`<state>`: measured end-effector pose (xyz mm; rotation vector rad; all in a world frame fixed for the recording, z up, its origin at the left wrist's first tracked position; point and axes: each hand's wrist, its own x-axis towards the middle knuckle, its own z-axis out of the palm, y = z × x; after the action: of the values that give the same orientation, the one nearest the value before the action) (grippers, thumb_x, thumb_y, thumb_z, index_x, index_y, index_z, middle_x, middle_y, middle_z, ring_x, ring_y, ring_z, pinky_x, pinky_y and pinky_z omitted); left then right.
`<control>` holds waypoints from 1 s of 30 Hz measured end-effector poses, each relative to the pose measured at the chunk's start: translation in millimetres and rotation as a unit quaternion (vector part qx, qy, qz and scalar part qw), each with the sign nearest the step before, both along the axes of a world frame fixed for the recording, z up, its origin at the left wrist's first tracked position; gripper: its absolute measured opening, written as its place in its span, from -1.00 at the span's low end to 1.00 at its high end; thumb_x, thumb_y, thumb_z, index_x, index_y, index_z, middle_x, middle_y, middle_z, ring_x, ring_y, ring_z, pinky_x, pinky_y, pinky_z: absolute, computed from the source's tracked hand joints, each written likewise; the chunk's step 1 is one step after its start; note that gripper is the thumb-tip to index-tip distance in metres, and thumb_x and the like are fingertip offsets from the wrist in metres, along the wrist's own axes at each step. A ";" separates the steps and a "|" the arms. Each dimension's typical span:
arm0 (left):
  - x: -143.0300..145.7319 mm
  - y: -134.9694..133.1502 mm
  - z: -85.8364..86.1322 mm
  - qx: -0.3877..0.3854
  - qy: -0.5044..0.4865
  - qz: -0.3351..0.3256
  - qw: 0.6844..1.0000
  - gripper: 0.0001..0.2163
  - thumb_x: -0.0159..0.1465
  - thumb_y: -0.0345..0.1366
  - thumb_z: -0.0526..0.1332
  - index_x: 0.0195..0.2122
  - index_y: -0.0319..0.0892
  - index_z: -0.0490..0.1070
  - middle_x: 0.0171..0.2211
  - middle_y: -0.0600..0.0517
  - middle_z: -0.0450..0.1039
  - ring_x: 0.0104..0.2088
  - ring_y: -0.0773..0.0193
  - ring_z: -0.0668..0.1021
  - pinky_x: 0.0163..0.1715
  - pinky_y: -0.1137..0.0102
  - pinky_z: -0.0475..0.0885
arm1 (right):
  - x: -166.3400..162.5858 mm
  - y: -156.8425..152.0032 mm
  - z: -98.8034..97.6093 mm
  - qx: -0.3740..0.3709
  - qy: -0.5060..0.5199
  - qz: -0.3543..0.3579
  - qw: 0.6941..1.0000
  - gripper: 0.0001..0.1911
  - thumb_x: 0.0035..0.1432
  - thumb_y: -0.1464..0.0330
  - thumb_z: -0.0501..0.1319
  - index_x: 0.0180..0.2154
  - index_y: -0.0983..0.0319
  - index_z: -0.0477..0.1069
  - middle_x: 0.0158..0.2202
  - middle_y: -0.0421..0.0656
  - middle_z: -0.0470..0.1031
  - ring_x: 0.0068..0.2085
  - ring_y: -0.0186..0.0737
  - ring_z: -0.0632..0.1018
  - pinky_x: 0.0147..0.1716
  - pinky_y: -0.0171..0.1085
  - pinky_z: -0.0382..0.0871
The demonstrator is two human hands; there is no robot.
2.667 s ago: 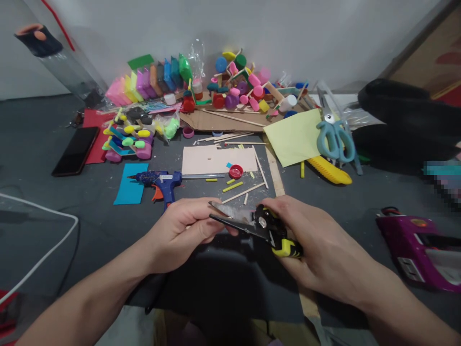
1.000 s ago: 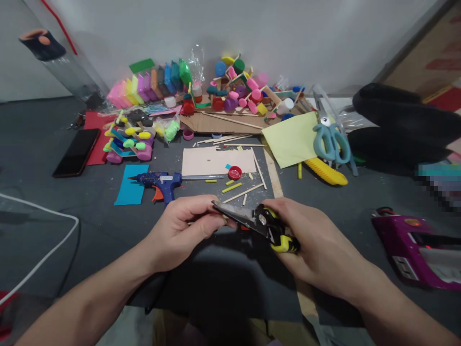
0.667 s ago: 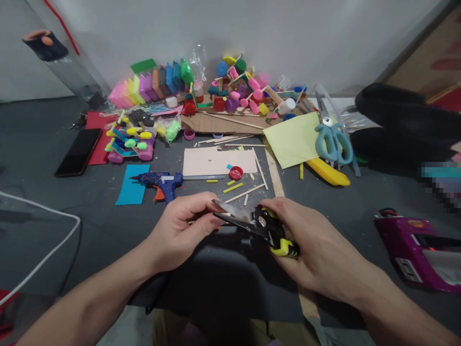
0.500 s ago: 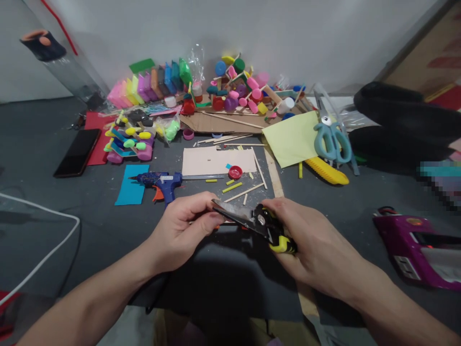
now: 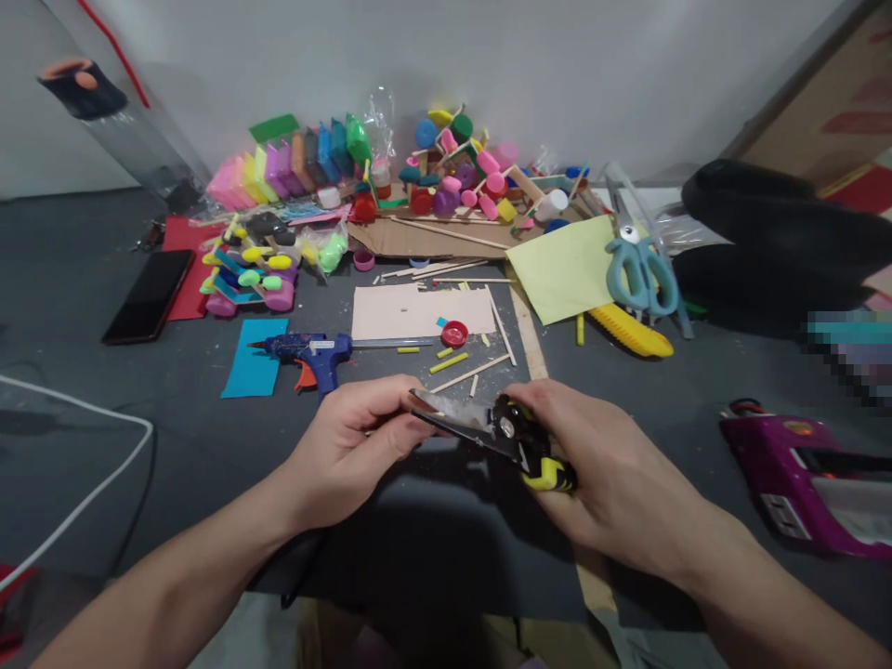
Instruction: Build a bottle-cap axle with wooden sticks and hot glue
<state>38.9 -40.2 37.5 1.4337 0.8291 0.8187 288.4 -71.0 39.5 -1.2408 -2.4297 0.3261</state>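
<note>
My right hand (image 5: 599,465) is closed round the yellow-and-black handles of a pair of shears (image 5: 488,429), blades pointing left. My left hand (image 5: 352,446) is pinched right at the blade tips, holding a thin wooden stick whose short end shows at its fingers (image 5: 371,430). Both hands hover just above the dark grey mat (image 5: 446,548) near the table's front edge.
A blue glue gun (image 5: 313,353), pale card (image 5: 418,311), red cap (image 5: 455,333) and loose sticks lie beyond the hands. Teal scissors (image 5: 645,274), a yellow cutter (image 5: 631,332), yellow paper, coloured clay packs, a phone (image 5: 148,295) and a purple device (image 5: 808,474) surround them.
Almost nothing differs. The shears' blades have opened and closed slightly on the stick between frames, and both hands stay in the same place.
</note>
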 end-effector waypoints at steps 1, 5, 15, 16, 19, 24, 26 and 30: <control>0.4 -0.3 0.5 -0.008 -0.003 -0.009 1.000 -0.76 0.38 -0.18 0.22 -0.34 -0.18 0.56 -0.45 0.06 0.39 -0.55 0.43 0.25 -0.53 0.47 0.17 | 0.4 -0.7 0.1 0.005 -0.004 -0.002 1.000 -0.55 0.03 0.47 0.12 0.01 0.25 0.25 -0.20 0.05 0.55 -0.20 0.02 0.61 -0.31 -0.16 0.48; 1.7 -1.4 3.3 -0.041 -0.024 -0.017 0.999 -0.75 0.36 -0.14 0.24 -0.31 -0.19 0.59 -0.46 0.05 0.39 -0.58 0.45 0.21 -0.58 0.46 0.11 | 1.4 -1.5 0.7 0.019 -0.005 -0.012 1.000 -0.61 0.05 0.47 0.11 -0.03 0.23 0.26 -0.25 0.00 0.56 -0.26 -0.02 0.61 -0.33 -0.18 0.47; 6.6 1.9 1.2 -0.165 -0.093 -0.039 0.981 -0.77 0.38 -0.12 0.21 -0.25 -0.20 0.45 -0.62 0.18 0.18 -0.63 0.48 0.13 -0.65 0.55 0.01 | 35.5 28.6 -8.4 -0.004 -0.149 -0.260 0.954 -0.56 0.18 0.23 0.18 0.01 0.37 0.37 -0.11 0.22 0.56 -0.13 0.27 0.60 -0.24 0.03 0.48; 7.3 2.2 0.7 -0.177 -0.101 -0.041 0.978 -0.79 0.39 -0.14 0.21 -0.24 -0.18 0.43 -0.62 0.18 0.21 -0.64 0.50 0.12 -0.66 0.57 0.01 | 39.9 31.5 -10.3 -0.009 -0.172 -0.274 0.946 -0.60 0.20 0.21 0.18 -0.03 0.36 0.38 -0.15 0.22 0.56 -0.16 0.26 0.60 -0.28 0.01 0.47; 8.9 3.6 1.5 -0.218 -0.126 -0.024 0.967 -0.85 0.38 -0.18 0.21 -0.24 -0.15 0.37 -0.62 0.19 0.29 -0.68 0.54 0.08 -0.69 0.62 -0.01 | 49.4 38.1 -17.7 -0.014 -0.214 -0.299 0.930 -0.70 0.22 0.19 0.17 -0.16 0.30 0.40 -0.32 0.13 0.55 -0.30 0.17 0.58 -0.40 -0.05 0.41; 10.0 7.7 7.7 -0.300 -0.173 0.030 0.938 -0.75 0.33 -0.18 0.25 -0.41 -0.19 0.29 -0.57 0.16 0.33 -0.72 0.60 0.10 -0.74 0.67 -0.02 | 54.6 42.7 -28.7 0.015 -0.221 -0.298 0.929 -0.62 0.20 0.13 0.21 -0.18 0.34 0.44 -0.30 0.13 0.53 -0.25 0.20 0.55 -0.30 0.03 0.45; 9.6 9.2 9.1 -0.324 -0.197 0.049 0.924 -0.72 0.32 -0.19 0.24 -0.46 -0.21 0.26 -0.54 0.14 0.33 -0.72 0.60 0.14 -0.76 0.68 0.00 | 52.1 41.7 -26.3 0.030 -0.214 -0.283 0.934 -0.56 0.23 0.11 0.20 -0.13 0.39 0.46 -0.22 0.21 0.52 -0.15 0.28 0.54 -0.18 0.13 0.45; 8.0 10.6 9.9 -0.361 -0.239 0.081 0.898 -0.90 0.31 -0.36 0.19 -0.37 -0.22 0.38 -0.52 0.12 0.35 -0.71 0.55 0.26 -0.80 0.70 0.03 | 34.4 37.8 -8.7 0.062 -0.139 -0.234 0.960 -0.68 0.37 0.26 0.09 -0.05 0.32 0.48 -0.10 0.14 0.53 -0.05 0.13 0.54 -0.05 0.03 0.44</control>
<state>46.9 -29.6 47.4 0.4783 0.7550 0.8199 322.8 -33.2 30.8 -1.8458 -2.2275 -0.1430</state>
